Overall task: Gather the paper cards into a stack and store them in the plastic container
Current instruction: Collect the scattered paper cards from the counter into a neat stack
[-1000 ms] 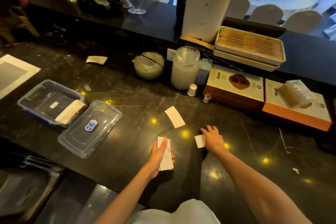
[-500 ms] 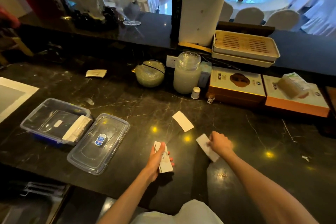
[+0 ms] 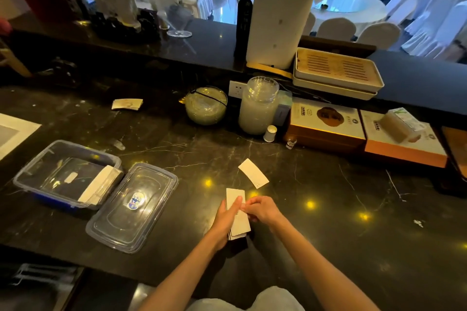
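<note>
My left hand (image 3: 225, 219) grips a stack of white paper cards (image 3: 238, 219) above the dark marble counter. My right hand (image 3: 262, 211) pinches the right edge of the same stack, fingers curled on the top card. One loose white card (image 3: 253, 173) lies flat on the counter just beyond the hands. A small pile of cards (image 3: 127, 104) rests far back on the left. The clear plastic container (image 3: 38, 171) sits open at the left with several cards (image 3: 97, 185) leaning inside its right end. Its transparent lid (image 3: 132, 207) lies beside it.
A glass bowl (image 3: 206, 106), a glass jar (image 3: 259, 106), a small white bottle (image 3: 270, 133) and two orange-sided boxes (image 3: 326, 124) line the back of the counter. A stacked tray (image 3: 336, 70) and white cylinder (image 3: 280, 7) stand behind. White paper (image 3: 12, 131) lies at the far left.
My right hand lifted a card from the counter and brought it left onto the stack in my left hand. The camera has tilted slightly.
</note>
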A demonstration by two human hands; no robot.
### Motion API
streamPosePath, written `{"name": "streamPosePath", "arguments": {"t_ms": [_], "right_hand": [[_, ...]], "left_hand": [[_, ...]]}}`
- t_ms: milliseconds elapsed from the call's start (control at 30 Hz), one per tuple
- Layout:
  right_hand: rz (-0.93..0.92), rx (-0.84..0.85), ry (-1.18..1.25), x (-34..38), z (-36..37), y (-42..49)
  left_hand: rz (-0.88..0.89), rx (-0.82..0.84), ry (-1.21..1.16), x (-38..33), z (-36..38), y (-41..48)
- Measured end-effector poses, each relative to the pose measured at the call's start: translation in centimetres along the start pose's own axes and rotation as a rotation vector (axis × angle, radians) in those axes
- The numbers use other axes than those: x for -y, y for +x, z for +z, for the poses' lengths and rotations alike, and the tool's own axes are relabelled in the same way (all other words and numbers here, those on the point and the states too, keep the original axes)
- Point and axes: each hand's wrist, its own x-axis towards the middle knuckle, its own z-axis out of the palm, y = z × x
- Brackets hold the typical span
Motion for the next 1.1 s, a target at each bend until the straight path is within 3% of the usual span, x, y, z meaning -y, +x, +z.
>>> {"name": "streamPosePath", "arguments": {"t_ms": [233,367,467,633,800,1000,1100], "right_hand": [[-0.123,0.015,-0.147,2.0,1.0,1.7],[-0.114,-0.249,-0.288,3.2,-0.9,4.5],[-0.039,-0.323,-0.399,3.8,-2.6,6.5],[0.043,-0.267,-0.534,3.3,-3.6,8.7],[-0.025,-0.267,-0.817,2.0,-2.1,9.0],[-0.094,-0.345,-0.937,-1.7,0.9,6.7],[-0.108,-0.368,-0.884,-3.6,2.4,5.9]], "left_hand": [[0.013,-0.051,-0.042,0.1,-2.3,1.5],[0.018,-0.093,-0.094,-0.7,-3.5,2.8],[0.01,-0.133,-0.117,-1.1,-4.6,3.7],[0.012,-0.166,-0.201,-2.4,-5.7,4.7],[-0.005,-0.145,-0.179,-3.5,-6.5,4.5],[-0.116,-0.113,-0.116,-2.5,-7.8,3.9],[-0.151,-0.071,-0.096,-1.4,-8.9,3.0]]}}
